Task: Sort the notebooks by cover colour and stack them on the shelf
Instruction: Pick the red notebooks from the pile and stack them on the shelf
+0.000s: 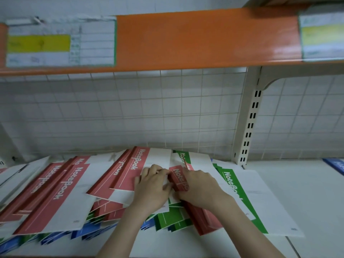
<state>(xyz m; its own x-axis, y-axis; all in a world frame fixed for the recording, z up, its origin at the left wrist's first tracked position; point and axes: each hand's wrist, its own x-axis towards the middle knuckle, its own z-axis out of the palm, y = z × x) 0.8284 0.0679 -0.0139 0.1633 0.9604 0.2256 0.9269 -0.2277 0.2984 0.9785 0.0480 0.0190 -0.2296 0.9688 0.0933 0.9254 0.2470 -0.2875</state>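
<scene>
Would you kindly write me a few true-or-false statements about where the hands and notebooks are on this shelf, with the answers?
1. Both hands are on the notebook pile. True: the left hand and the right hand meet at a small red notebook.
2. The shelf edge above is blue. False: the upper shelf edge is orange.
3. A green notebook lies right of the hands. True.
4. The red notebooks are stacked on the far right. False: they lie left of the hands.
5. Blue covers show under the pile. True.
</scene>
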